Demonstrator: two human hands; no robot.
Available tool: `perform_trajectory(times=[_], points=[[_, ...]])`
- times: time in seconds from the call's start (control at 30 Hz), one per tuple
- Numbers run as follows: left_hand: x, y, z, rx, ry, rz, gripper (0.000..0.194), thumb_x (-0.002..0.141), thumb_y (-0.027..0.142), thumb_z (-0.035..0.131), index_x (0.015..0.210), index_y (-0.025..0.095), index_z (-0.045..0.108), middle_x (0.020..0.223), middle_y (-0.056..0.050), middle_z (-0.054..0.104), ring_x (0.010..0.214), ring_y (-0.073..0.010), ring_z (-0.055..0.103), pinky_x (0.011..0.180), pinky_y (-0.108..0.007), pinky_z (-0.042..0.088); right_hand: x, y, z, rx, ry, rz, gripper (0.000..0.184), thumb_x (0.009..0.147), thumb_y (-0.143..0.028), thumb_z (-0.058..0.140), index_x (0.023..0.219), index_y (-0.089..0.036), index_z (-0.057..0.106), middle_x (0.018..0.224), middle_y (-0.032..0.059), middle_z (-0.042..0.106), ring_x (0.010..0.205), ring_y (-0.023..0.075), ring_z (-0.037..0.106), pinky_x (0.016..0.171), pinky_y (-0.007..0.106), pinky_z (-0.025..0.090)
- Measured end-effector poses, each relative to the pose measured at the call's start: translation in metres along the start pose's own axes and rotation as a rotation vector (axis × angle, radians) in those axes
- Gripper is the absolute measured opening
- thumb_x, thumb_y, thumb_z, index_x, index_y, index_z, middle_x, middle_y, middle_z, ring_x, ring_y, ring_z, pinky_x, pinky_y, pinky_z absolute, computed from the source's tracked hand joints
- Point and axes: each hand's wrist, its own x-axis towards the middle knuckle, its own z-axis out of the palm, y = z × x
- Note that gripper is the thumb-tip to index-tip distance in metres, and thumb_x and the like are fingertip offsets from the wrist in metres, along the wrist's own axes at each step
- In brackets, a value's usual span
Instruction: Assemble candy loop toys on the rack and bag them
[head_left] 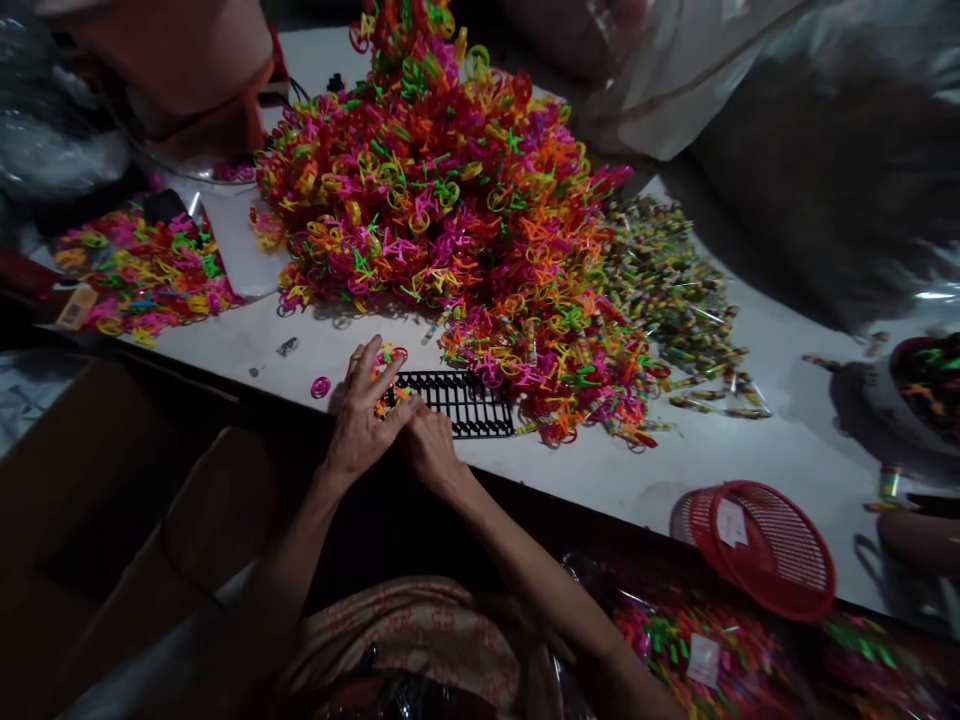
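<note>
A black slotted plastic frame (480, 408) lies flat near the table's front edge, with small bright plastic pieces (390, 355) at its left end. My left hand (358, 425) rests over that end, fingers stretched apart around the pieces. Against its thumb, my right hand (433, 447) has curled fingers at the frame's lower left part; what they grip is hidden. One magenta ring-shaped piece (320, 387) lies just left of my left hand. Behind the frame rises a big heap of multicoloured plastic pieces (450, 210), reaching the frame's right end.
Wrapped, patterned small sticks (675, 280) lie right of the heap. A red mesh basket (757, 550) tilts at the front edge, and a white tub (904, 390) stands at far right. More coloured pieces (157, 270) lie at left. Bags of pieces (705, 640) sit below the table.
</note>
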Motion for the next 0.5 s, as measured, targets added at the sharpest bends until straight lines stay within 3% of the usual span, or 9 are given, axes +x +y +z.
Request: perform_trajectory(times=[0.1, 0.23, 0.37, 0.5], points=[[-0.004, 0.002, -0.002, 0.004, 0.002, -0.004, 0.052, 0.086, 0.047, 0.055, 0.134, 0.027, 0.052, 0.156, -0.006, 0.030, 0.145, -0.0275, 0.022, 0.118, -0.051, 0.018, 0.000, 0.002, 0.000, 0.002, -0.016, -0.055, 0.025, 0.089, -0.015, 0.043, 0.104, -0.017, 0.062, 0.106, 0.0106, 0.062, 0.074, 0.0164, 0.057, 0.060, 0.026, 0.031], [-0.006, 0.001, -0.005, -0.110, -0.004, -0.056, 0.048, 0.091, 0.048, 0.044, 0.134, 0.028, 0.052, 0.156, -0.005, 0.029, 0.146, -0.0254, 0.018, 0.119, -0.049, 0.012, 0.004, 0.013, 0.000, 0.132, 0.078, -0.105, 0.011, 0.081, -0.014, 0.052, 0.084, -0.016, 0.062, 0.090, 0.0065, 0.062, 0.071, 0.0145, 0.053, 0.059, 0.024, 0.029], [-0.004, 0.000, -0.004, -0.181, 0.004, -0.079, 0.047, 0.094, 0.050, 0.036, 0.130, 0.027, 0.056, 0.156, -0.005, 0.030, 0.146, -0.0233, 0.020, 0.120, -0.047, 0.011, 0.011, 0.024, -0.003, 0.398, 0.122, -0.156, 0.015, 0.076, -0.016, 0.052, 0.061, -0.017, 0.052, 0.065, -0.0009, 0.051, 0.060, 0.0112, 0.044, 0.057, 0.023, 0.028], [-0.002, 0.000, -0.003, -0.187, 0.012, -0.076, 0.047, 0.094, 0.051, 0.037, 0.130, 0.028, 0.056, 0.156, -0.004, 0.030, 0.146, -0.0234, 0.019, 0.120, -0.047, 0.011, 0.014, 0.026, -0.003, 0.661, 0.166, -0.133, 0.019, 0.076, -0.023, 0.051, 0.058, -0.017, 0.047, 0.060, -0.0027, 0.048, 0.057, 0.0096, 0.043, 0.056, 0.022, 0.029]])
